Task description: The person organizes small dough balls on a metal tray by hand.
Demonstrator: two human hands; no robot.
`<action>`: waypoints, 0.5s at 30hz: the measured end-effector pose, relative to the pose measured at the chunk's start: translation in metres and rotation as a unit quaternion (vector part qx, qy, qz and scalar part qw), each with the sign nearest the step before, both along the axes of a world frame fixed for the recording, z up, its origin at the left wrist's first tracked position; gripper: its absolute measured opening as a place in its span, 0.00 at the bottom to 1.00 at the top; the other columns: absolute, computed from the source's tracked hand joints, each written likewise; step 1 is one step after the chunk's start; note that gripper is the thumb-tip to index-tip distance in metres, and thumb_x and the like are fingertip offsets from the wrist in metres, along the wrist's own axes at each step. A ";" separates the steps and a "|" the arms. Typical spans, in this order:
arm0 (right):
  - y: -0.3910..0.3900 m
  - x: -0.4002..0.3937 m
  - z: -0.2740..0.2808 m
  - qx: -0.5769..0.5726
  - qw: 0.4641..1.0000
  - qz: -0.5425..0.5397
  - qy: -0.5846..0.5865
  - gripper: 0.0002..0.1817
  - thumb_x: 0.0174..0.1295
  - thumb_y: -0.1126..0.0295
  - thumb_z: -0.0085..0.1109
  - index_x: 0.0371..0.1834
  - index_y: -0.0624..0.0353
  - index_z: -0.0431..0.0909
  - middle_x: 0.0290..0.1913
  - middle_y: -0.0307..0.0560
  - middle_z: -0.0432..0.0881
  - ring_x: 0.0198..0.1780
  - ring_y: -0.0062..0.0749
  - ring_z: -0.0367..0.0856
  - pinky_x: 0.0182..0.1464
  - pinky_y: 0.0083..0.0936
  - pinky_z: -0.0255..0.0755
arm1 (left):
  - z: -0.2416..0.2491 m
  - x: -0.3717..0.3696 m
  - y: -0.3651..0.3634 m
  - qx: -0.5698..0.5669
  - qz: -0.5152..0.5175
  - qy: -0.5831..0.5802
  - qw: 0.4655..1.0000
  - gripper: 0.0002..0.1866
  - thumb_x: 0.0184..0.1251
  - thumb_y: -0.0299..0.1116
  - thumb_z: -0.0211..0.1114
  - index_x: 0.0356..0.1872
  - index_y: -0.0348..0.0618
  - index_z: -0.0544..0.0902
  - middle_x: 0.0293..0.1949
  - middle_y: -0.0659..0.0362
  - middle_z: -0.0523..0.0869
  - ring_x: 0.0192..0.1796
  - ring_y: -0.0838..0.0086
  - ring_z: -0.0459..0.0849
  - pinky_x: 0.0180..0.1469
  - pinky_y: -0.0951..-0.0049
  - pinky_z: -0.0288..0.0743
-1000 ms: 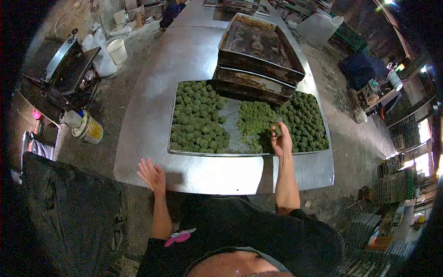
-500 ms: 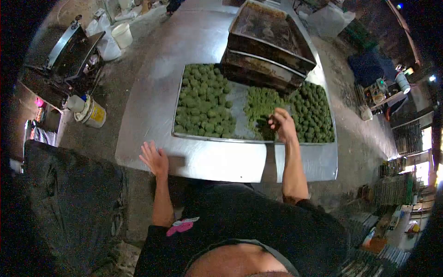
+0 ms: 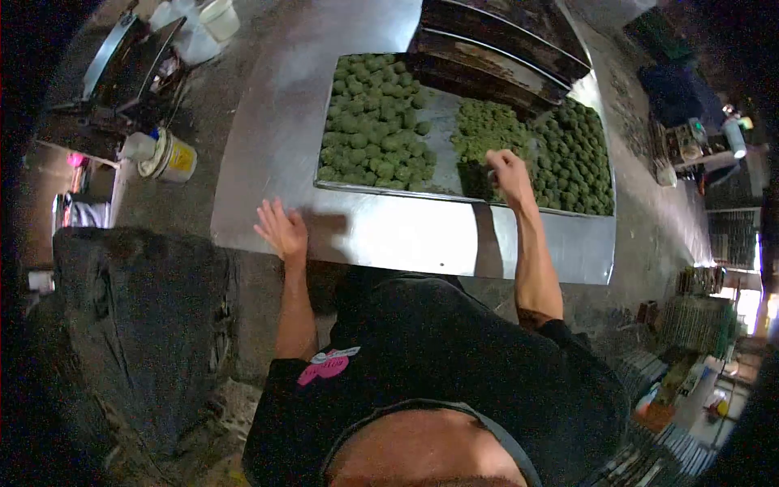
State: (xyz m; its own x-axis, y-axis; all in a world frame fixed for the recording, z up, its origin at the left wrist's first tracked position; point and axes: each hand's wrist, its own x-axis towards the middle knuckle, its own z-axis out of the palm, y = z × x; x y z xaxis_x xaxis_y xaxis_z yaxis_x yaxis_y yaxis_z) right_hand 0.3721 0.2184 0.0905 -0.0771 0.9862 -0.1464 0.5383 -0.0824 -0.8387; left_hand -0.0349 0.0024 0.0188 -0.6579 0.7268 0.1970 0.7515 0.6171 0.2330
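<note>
My left hand (image 3: 282, 229) is spread over the front left part of the metal table (image 3: 268, 162), with nothing in it. My right hand (image 3: 509, 172) is above the front of the tray (image 3: 389, 191), its fingers curled together; whether something small is between them is hidden. Beneath and beyond it lies a heap of loose green crumbly pieces (image 3: 491, 130). Larger green balls (image 3: 373, 122) fill the tray's left side. Darker green balls (image 3: 574, 158) are packed along its right side.
Stacked dark metal trays (image 3: 495, 61) stand at the back of the table. A bucket with a yellow label (image 3: 174, 158) is on the floor at the left, and a white bucket (image 3: 219, 18) is farther back. Dark cloth (image 3: 146, 325) hangs at the lower left.
The view has tilted, so the table and trays sit higher in the frame. My right hand's fingers look more closed. My left hand remains spread at the table's front.
</note>
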 end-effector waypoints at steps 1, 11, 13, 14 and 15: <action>-0.008 -0.011 0.008 0.003 0.997 0.075 -0.015 0.14 0.60 0.61 0.56 0.37 0.62 0.77 0.35 0.50 0.82 0.35 0.36 0.80 0.40 0.30 0.72 | -0.006 -0.001 0.000 0.019 -0.001 0.007 1.000 0.24 0.65 0.39 0.52 0.62 0.44 0.68 0.67 0.48 0.62 0.71 0.53 0.54 0.69 0.43 0.40; -0.012 -0.048 0.026 0.131 0.948 0.165 -0.237 0.24 0.58 0.60 0.59 0.56 0.59 0.72 0.48 0.62 0.79 0.48 0.52 0.79 0.49 0.38 0.74 | -0.017 0.000 0.002 0.041 0.001 0.006 0.999 0.24 0.63 0.38 0.49 0.60 0.47 0.71 0.67 0.51 0.63 0.71 0.56 0.55 0.70 0.44 0.41; 0.002 0.001 0.014 0.137 0.915 0.096 -0.368 0.22 0.56 0.64 0.59 0.53 0.60 0.73 0.41 0.61 0.80 0.43 0.55 0.78 0.43 0.43 0.74 | -0.018 -0.002 0.002 0.037 0.006 0.006 0.999 0.24 0.63 0.38 0.49 0.61 0.47 0.71 0.67 0.51 0.64 0.71 0.56 0.56 0.69 0.44 0.41; 0.023 0.033 -0.027 0.135 0.913 0.057 -0.381 0.18 0.56 0.67 0.57 0.49 0.61 0.74 0.41 0.63 0.79 0.42 0.55 0.79 0.42 0.45 0.73 | -0.020 -0.003 0.002 0.045 0.004 0.017 0.999 0.24 0.63 0.38 0.49 0.61 0.47 0.71 0.67 0.51 0.64 0.71 0.56 0.56 0.69 0.43 0.42; 0.032 0.058 -0.054 0.257 0.875 0.079 -0.402 0.13 0.55 0.68 0.55 0.43 0.60 0.77 0.39 0.64 0.79 0.40 0.56 0.79 0.42 0.48 0.72 | -0.023 -0.003 0.002 0.052 0.002 0.028 0.998 0.24 0.63 0.38 0.49 0.61 0.47 0.71 0.66 0.51 0.65 0.70 0.55 0.57 0.69 0.42 0.42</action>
State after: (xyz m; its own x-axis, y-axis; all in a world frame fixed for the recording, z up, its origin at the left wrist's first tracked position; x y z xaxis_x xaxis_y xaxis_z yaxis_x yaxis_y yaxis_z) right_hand 0.4305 0.2508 0.0370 -0.2945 0.9238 0.2446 0.9420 0.3238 -0.0887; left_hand -0.0382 0.0043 -0.0039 -0.6467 0.6977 0.3084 0.7628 0.5946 0.2542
